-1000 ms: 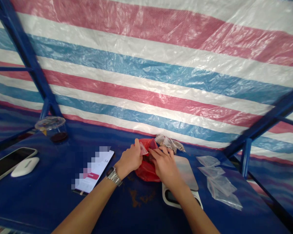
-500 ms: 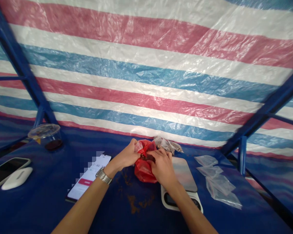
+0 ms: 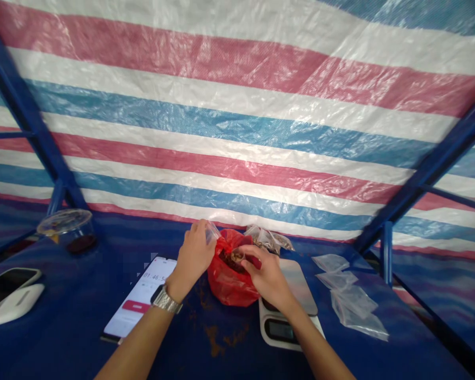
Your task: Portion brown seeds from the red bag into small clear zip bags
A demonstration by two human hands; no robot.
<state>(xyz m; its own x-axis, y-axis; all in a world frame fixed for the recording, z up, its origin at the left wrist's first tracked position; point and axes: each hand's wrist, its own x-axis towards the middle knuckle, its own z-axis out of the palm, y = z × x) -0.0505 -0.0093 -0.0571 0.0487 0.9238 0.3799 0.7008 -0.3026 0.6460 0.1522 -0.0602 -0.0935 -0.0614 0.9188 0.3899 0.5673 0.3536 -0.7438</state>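
A red plastic bag (image 3: 233, 287) stands open in the middle of the table, with dark brown loose stuff (image 3: 230, 259) inside. At its left rim, my left hand (image 3: 193, 256), wearing a metal-band watch (image 3: 166, 301), is closed on a clear plastic bag (image 3: 212, 232). My right hand (image 3: 267, 272) reaches over the mouth from the right, its thumb and fingers pinching a small round cup-like thing (image 3: 237, 255) with brownish bits in it. Beneath my right wrist lies a white digital scale (image 3: 301, 287) with a metal plate, partly covered by the arm.
Filled clear bags (image 3: 267, 238) lie behind the scale, and several flat zip bags (image 3: 352, 295) to its right. A phone with a lit timer (image 3: 134, 306) is left of my arm. Farther left are a lidded plastic bowl (image 3: 69, 229), another phone (image 3: 8, 285) and a white case (image 3: 18, 305).
The red bag's mouth has opened wider. My left hand has moved left and up with clear plastic in it; my right hand has lifted a small cup-like thing into view.
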